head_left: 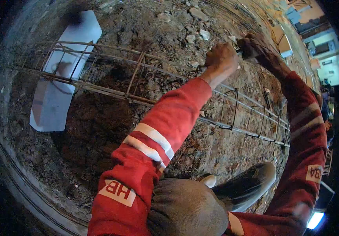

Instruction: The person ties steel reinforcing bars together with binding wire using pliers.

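Observation:
My left hand (pixel 222 59) is closed in a fist above the far side of a long rebar cage (pixel 127 95). Close beside it, my right hand (pixel 256 48) is closed too, with the fingers curled. A small dark thing shows in the gap between the two fists; its kind is too blurred to tell. The cage, made of long rods joined by square stirrups, lies across the ground under my arms. My left forearm hides part of its middle.
A white board (pixel 52 106) lies under the cage's left end. Soil with stones (pixel 198 14) surrounds the cage. My bent knee (pixel 189 208) is close below it. A pale box-like block (pixel 282 41) stands beyond my right hand, and people are at the far right.

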The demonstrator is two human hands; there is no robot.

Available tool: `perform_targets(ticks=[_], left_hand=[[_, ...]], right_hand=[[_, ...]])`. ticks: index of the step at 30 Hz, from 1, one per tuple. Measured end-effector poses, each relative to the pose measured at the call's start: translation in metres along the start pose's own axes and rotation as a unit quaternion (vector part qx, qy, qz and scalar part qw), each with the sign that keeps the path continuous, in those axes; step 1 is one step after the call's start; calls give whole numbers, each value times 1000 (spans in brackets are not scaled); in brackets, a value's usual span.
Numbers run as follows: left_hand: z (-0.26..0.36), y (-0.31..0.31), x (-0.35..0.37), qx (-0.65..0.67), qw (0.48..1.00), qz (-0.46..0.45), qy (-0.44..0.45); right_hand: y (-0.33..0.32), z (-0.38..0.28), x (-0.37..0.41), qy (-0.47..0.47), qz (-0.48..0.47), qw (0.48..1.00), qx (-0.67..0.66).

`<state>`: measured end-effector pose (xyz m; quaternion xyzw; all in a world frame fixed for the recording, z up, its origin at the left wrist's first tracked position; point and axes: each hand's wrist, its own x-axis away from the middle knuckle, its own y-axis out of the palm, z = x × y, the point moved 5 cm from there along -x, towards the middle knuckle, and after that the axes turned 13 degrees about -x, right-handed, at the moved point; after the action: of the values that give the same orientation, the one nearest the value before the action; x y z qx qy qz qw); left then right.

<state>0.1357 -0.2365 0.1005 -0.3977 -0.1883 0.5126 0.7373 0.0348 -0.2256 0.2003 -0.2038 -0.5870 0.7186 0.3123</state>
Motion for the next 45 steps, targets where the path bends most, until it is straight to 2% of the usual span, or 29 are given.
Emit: perform_targets(ticks=[2, 4, 5, 6, 8, 9, 12, 13, 14, 16, 18, 21, 22, 24, 26, 27, 28, 30, 31, 32, 34, 36, 37, 38, 40, 41, 42, 44, 45], left_hand=[[-6, 7, -9, 33, 998, -44, 8], [-3, 20, -25, -16, 981, -138, 132], [-3, 31, -36, -81, 956, -123, 253], [-4, 25, -34, -81, 955, -123, 258], [-15, 24, -28, 206, 909, -334, 140], [-17, 16, -22, 288, 887, -330, 145], [-19, 5, -17, 350, 840, -376, 176], [-22, 12, -20, 403, 809, -390, 179], [-24, 10, -19, 407, 807, -389, 179], [-28, 6, -18, 448, 785, -406, 134], [-25, 21, -26, 453, 743, -449, 204], [-27, 15, -22, 501, 665, -522, 185], [-23, 11, -18, 499, 666, -522, 184], [-15, 4, -21, 336, 849, -363, 188], [-13, -1, -29, 164, 944, -226, 174], [-7, -20, -13, 132, 966, -180, 132], [-5, -32, -5, 100, 982, -134, 89], [-1, -26, -4, 115, 977, -100, 149], [2, -24, -4, 130, 968, -60, 208], [2, -20, -5, 141, 953, -22, 269], [-16, -6, -23, 155, 942, -100, 280], [-26, -9, -22, 390, 843, -334, 161], [-27, -24, -18, 412, 785, -408, 219], [-30, -27, -17, 414, 785, -405, 222], [-37, -21, -15, 513, 736, -417, 144], [-55, 0, -27, 543, 733, -351, 211], [-58, -4, -23, 545, 733, -348, 212], [-77, -7, -21, 689, 678, -245, 69], [-59, 8, -34, 718, 637, -220, 174]], right_hand=[[-7, 0, -10, 60, -75, 995, -21], [-8, -3, -20, 138, -162, 976, -50], [-7, 0, -26, 178, -200, 961, -65], [-8, 3, -34, 225, -243, 940, -79], [-10, 2, -38, 338, -320, 880, -98], [-14, -3, -39, 408, -366, 831, -95], [-30, -17, -33, 308, -343, 878, -129], [-30, -13, -24, 168, -173, 971, 2], [-44, -30, -22, 15, 11, 991, 131], [-32, -22, -14, 52, -43, 985, 156], [-19, -21, 0, 6, 78, 980, 185], [-5, 2, 4, -45, 89, 973, 207], [-1, 4, 6, -74, 78, 969, 220], [-11, -3, -4, -54, 55, 973, 220], [-9, 5, -5, -100, 93, 974, 180], [-16, 7, -16, 27, -141, 982, 124], [-40, -16, -40, 30, -141, 982, 123], [-48, -28, -60, 188, -342, 915, 98], [-49, -27, -57, 239, -404, 878, 92], [-46, -20, -56, 210, -366, 902, 95], [-36, -4, -60, 147, -285, 942, 103], [-24, 9, -69, 66, -208, 969, 115], [-24, 11, -68, 28, -168, 978, 123], [-21, 10, -62, 27, -171, 977, 128], [-32, -15, -46, -62, -25, 977, 204], [-34, -20, -38, -109, 48, 964, 237], [-35, -18, -36, -112, 53, 975, 182], [-37, -10, -25, -158, 13, 975, 156], [-37, 0, -20, -160, 12, 975, 156]])
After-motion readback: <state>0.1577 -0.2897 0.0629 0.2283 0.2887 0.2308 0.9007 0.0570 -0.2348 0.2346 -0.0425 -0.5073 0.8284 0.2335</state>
